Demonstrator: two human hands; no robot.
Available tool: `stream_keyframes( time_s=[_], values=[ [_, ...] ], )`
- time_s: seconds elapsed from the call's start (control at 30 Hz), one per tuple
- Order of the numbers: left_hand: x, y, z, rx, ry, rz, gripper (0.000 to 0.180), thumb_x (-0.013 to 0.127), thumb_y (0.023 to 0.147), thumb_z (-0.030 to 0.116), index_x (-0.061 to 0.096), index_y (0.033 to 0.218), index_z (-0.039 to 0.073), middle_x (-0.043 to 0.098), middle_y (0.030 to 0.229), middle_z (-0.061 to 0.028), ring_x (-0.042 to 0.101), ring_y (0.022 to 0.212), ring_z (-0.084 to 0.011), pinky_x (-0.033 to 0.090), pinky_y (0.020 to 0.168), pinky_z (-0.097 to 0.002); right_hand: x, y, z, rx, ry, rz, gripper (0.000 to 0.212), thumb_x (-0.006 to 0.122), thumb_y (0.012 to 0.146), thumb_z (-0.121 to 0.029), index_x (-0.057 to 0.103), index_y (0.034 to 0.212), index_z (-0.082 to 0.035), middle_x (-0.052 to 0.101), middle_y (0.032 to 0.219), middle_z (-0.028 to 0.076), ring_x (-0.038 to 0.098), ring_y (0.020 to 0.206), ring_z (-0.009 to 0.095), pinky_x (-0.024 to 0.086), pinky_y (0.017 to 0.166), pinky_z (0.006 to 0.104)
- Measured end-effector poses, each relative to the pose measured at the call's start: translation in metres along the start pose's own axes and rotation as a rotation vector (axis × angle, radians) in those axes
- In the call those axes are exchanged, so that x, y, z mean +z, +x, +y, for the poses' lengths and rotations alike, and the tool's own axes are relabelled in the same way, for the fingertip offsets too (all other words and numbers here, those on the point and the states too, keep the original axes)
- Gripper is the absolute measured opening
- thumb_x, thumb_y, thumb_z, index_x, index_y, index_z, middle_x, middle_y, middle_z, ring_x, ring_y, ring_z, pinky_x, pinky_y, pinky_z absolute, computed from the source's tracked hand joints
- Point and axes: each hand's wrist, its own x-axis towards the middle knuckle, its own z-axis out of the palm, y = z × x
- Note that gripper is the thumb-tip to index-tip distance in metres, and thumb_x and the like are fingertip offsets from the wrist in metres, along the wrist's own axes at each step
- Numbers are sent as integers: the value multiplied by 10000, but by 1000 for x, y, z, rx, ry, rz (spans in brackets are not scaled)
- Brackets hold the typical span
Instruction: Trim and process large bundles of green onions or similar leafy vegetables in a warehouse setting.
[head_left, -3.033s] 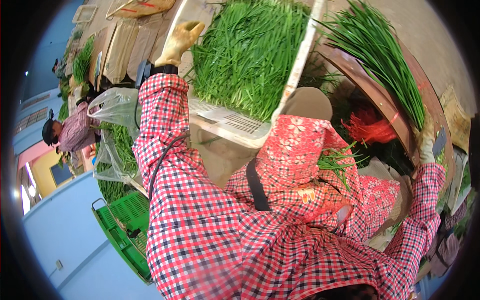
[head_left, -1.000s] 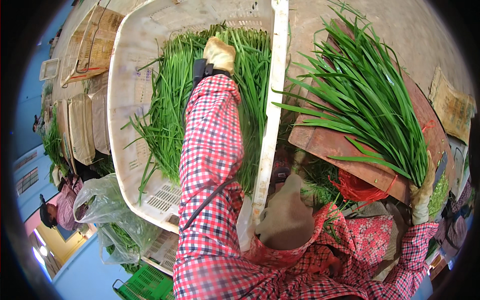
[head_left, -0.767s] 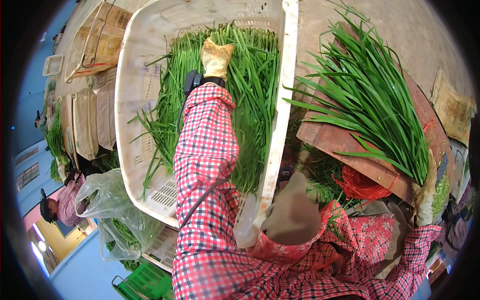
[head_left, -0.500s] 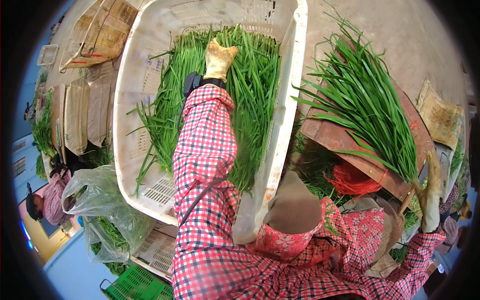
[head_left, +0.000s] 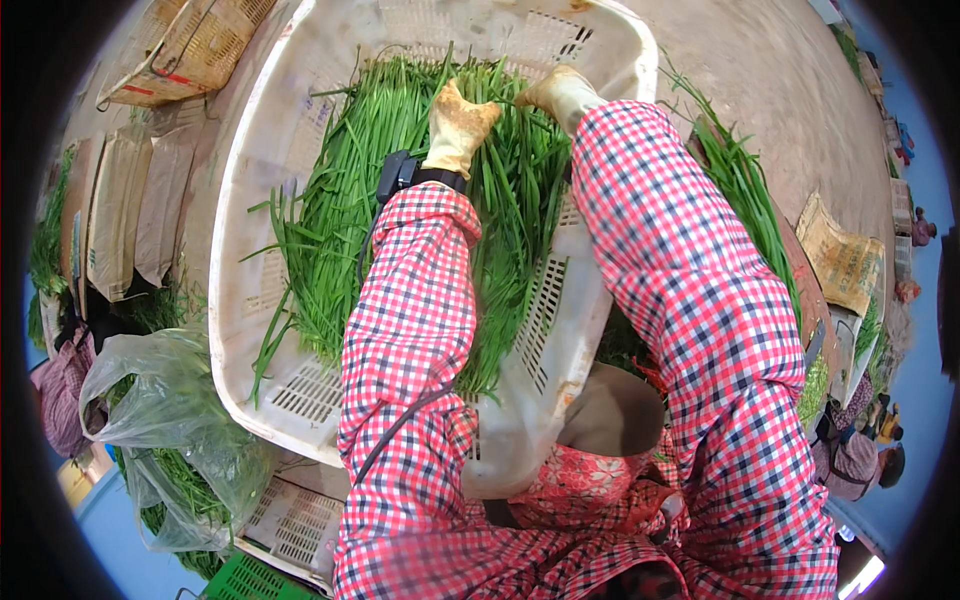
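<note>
Long flat garlic chives (head_left: 400,150) lie in a big white perforated plastic crate (head_left: 228,250) in front of me. My gloved left hand (head_left: 462,125) is on the chives near their far end, with its fingers curled down among the leaves. A dark strap with a small box circles that wrist. My gloved right hand (head_left: 562,95) reaches in over the crate's right side. Its fingers point left and bend down at the far right of the chives, and the fingertips are hidden. More chives (head_left: 740,170) lie outside on the right, partly behind my right sleeve.
Left of the crate, a clear plastic bag (head_left: 150,370) holds greens beside a green crate (head_left: 250,580). A yellowish basket (head_left: 190,50) and brown cartons (head_left: 120,210) stand farther left. A tan sack (head_left: 840,255) lies at right. A person (head_left: 850,460) works beyond it.
My right hand has left the cut ends of the outer chive bunch on the right and swung over into the crate. My left hand stays on the chives. The view has shifted a little.
</note>
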Motion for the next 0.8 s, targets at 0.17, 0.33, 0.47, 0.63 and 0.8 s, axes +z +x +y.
stream_keyframes(
  time_s=[0.17,0.33,0.47,0.63,0.8],
  values=[
    [3,0,-13,-62,-71,-27,394,757,716,207,611,958,-67,701,778,-115,657,680,-231,552,680,-336,54,54,16,88,316,94,559,778,839,-415,694,1176,24,687,1222,184,663,1120,278,538,957,382],
    [-3,1,-3,-36,-47,-29,332,745,738,201,627,944,-31,706,802,-112,659,706,-222,551,702,-336,76,69,24,-46,553,12,411,744,889,-284,693,1160,20,714,1121,168,684,1005,234,544,886,343],
    [-12,-3,2,-115,-168,-108,300,741,756,186,638,951,-17,716,834,-108,658,727,-196,549,708,-326,91,78,30,-51,729,84,354,694,920,-192,662,1216,0,695,1170,163,674,1028,225,528,923,335],
    [-18,-5,10,-213,-366,-144,318,756,794,188,664,1029,-6,718,865,-63,654,764,-152,541,719,-300,98,74,33,-666,190,149,450,683,884,-168,593,1313,-69,645,1256,80,587,1171,228,472,997,314],
    [-29,-11,12,-393,-661,-228,472,839,772,324,672,1073,1,719,898,-54,656,767,-144,522,719,-291,97,46,37,-343,1635,-462,372,761,821,-190,661,1174,-130,645,1120,-2,563,986,182,468,910,346]
  ],
)
